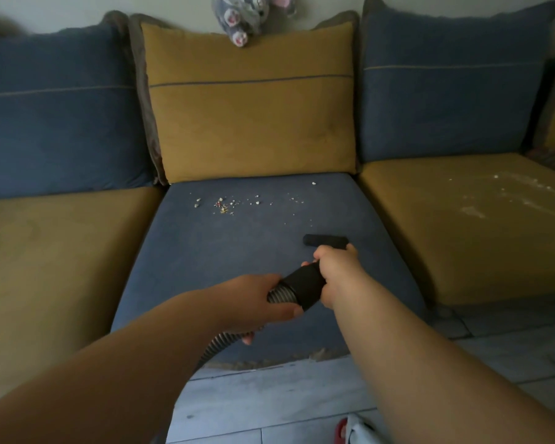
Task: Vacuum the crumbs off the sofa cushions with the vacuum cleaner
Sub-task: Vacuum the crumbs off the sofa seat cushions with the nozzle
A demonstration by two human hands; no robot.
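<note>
Right grip (337, 270): wrapping closed round the black cuff (305, 285), just behind the nozzle (326, 241).
Left grip (257, 302): curling round the ribbed hose (277, 295) directly behind the cuff, the two grips sitting close together.
Nozzle: lying crosswise, on or low over the blue seat (237, 251) — contact is not showing clearly. It is sitting at the seat's right front, well apart from the crumbs (225, 205).
Crumbs: lying scattered near the seat's back, left of centre, with a few strays trailing right.
Dusting (507, 190): pale, lying over the yellow seat (462, 251) to the right.
Handling, as judged: the cuff is looking rigid and is giving the steering hold. The hose is looking light and springy, likely tugging back when stretched, so the rear grip is best placed for feeding slack. The seat is looking soft and likely dimpling under pressure — a light, flat pass is looking wisest.
Toy (247, 17): sitting atop the back cushions.
Floor (269, 395): tiled, running below the sofa front.
</note>
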